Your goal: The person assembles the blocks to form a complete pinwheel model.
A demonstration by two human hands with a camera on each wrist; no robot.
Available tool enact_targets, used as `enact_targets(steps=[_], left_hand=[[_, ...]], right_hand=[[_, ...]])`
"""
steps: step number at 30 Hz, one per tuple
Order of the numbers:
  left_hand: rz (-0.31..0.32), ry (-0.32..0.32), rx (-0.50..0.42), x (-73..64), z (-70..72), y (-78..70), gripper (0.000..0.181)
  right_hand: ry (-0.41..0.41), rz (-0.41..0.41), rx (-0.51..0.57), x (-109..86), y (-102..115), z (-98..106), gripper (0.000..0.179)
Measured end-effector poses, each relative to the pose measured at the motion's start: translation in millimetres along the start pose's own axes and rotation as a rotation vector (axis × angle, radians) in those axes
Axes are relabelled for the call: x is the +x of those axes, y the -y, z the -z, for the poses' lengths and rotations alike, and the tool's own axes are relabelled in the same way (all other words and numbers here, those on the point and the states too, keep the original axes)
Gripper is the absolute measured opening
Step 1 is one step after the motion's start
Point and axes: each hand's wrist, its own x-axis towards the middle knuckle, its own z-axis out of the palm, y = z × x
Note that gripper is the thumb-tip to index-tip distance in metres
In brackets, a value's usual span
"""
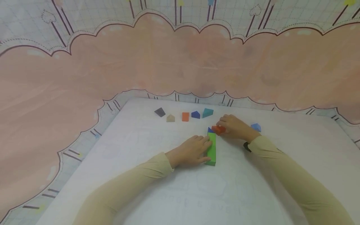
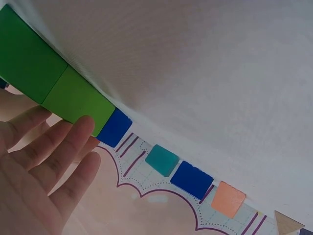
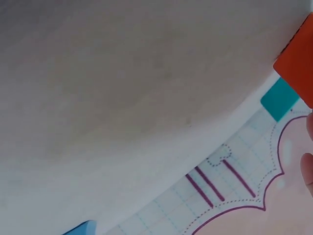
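Two green blocks, a darker one (image 2: 32, 54) and a lighter one (image 2: 80, 100), lie end to end in a row (image 1: 212, 153). My left hand (image 1: 194, 150) rests along their left side, fingers fairly straight and fingertips at the edge in the left wrist view. A small blue block (image 1: 210, 130) adjoins the far end of the row. Beside that end, my right hand (image 1: 237, 128) pinches an orange-red block (image 1: 218, 129). In the right wrist view the orange-red block (image 3: 301, 61) shows at the right edge, with only fingertips (image 3: 308, 171) visible.
Along the far part of the white table (image 1: 126, 131) lie a dark grey block (image 1: 160, 112), a beige block (image 1: 170, 118), an orange block (image 1: 185, 117), a dark blue block (image 1: 195, 114) and a teal block (image 1: 207, 112). A light blue block (image 1: 256, 127) sits beyond the right wrist.
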Motion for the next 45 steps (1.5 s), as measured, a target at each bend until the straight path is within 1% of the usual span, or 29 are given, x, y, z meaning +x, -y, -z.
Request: enact_targets(steps=[7,13,17,25,31,35,40,45], left_hand=[[-0.006,0.002,-0.006,-0.6,0.5,-1.4,0.063],[-0.009,-0.009,-0.005,-1.5,0.9,-2.9,0.062],[-0.013,-0.016,0.012,-1.5,0.2,-3.1,0.062],[-0.009,-0.010,0.022,-2.3,1.3,-3.5,0.062],[-0.007,-0.008,0.024,-2.7,1.8,-3.2,0.062],[-0.005,-0.005,0.022,-3.1,2.3,-2.8,0.063],[-0.002,-0.006,0.014,-3.3,1.6,-2.4,0.063],[0.004,0.000,0.009,-2.8,1.1,-1.9,0.064]], right_hand=[[0.023,-0.002,0.026,4.6,6.9,0.3,0.029],[0.058,-0.012,0.015,6.3,9.3,0.2,0.032],[0.062,-0.013,0.014,6.1,10.2,-0.4,0.032],[0.069,-0.009,0.020,7.1,12.8,0.7,0.033],[0.100,-0.037,0.033,8.6,13.6,0.4,0.041],[0.109,-0.042,0.039,10.9,14.9,0.7,0.047],[0.145,-0.043,0.049,14.9,16.5,2.0,0.048],[0.159,-0.036,0.042,17.2,17.4,2.4,0.049]])
